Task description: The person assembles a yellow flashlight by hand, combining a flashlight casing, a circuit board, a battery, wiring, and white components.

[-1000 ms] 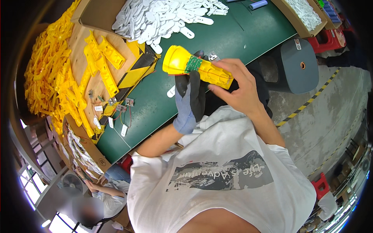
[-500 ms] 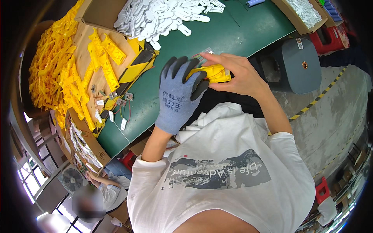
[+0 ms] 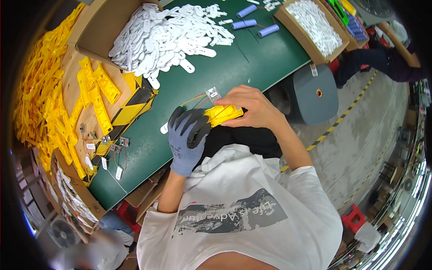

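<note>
A yellow plastic shell (image 3: 223, 115) is held between my two hands at the near edge of the green table. My left hand (image 3: 186, 137), in a blue-grey glove with dark fingertips, is closed round its left end. My bare right hand (image 3: 253, 107) grips the right end, thumb below and fingers above. Just past the shell, beside my right fingertips, is a small circuit board (image 3: 213, 93) with thin wires running left. A white oval tab (image 3: 164, 128) lies by my left fingers. The inside of the shell is partly covered by my hands.
White plastic pieces (image 3: 166, 40) are heaped by a cardboard box (image 3: 96, 29). Yellow shells (image 3: 40, 94) pile up at left, near wired boards (image 3: 119, 146). Blue cylindrical cells (image 3: 244, 24) lie at the back. A box of small white parts (image 3: 315, 27) and a grey stool (image 3: 315, 96) stand right.
The view has turned, bringing the blue cells and another person at the right into sight. The small board and its wires show more fully. Both hands still hold the yellow shell.
</note>
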Demonstrator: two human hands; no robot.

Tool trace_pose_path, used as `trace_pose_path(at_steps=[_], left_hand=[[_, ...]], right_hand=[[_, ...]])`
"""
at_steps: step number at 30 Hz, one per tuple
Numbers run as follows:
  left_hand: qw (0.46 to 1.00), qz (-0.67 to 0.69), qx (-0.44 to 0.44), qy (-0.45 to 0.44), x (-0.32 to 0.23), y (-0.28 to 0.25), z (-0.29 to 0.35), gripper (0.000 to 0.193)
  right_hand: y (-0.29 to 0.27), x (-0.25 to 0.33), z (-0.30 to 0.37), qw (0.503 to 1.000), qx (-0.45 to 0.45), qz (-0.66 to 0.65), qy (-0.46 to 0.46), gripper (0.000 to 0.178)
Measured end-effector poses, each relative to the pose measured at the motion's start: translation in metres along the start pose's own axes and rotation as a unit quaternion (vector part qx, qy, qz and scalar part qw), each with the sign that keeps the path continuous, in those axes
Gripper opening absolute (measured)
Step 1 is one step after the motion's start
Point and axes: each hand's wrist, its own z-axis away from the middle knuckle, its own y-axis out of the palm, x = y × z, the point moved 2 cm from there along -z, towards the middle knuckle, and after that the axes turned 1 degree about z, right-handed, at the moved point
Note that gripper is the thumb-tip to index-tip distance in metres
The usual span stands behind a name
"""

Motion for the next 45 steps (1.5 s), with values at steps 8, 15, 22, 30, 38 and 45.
trace_pose_path(at_steps=[8,15,22,30,38,45], left_hand=[[0.995,0.001,-0.069,-0.071,0.010,0.007,0.000,0.031],[0.991,-0.037,-0.095,-0.091,0.007,0.010,0.000,0.031],[0.997,-0.030,-0.057,-0.040,0.006,0.011,0.004,0.028],[0.996,-0.025,-0.070,-0.040,0.002,0.008,0.005,0.020],[0.996,0.013,-0.066,-0.056,0.006,0.009,0.004,0.022],[0.995,0.025,-0.079,-0.060,0.010,0.011,-0.004,0.028]], right_hand=[[-0.042,-0.026,-0.051,0.975,-0.117,0.040,0.182,0.026],[-0.036,-0.053,-0.079,0.893,-0.166,0.347,0.233,0.015],[-0.021,-0.062,-0.083,0.874,-0.223,0.373,0.216,0.007],[-0.028,-0.010,-0.054,0.976,-0.177,0.091,0.087,0.006],[-0.032,-0.001,-0.007,0.978,0.008,0.175,-0.112,0.014],[-0.035,0.005,-0.015,0.964,0.040,0.215,-0.150,0.014]])
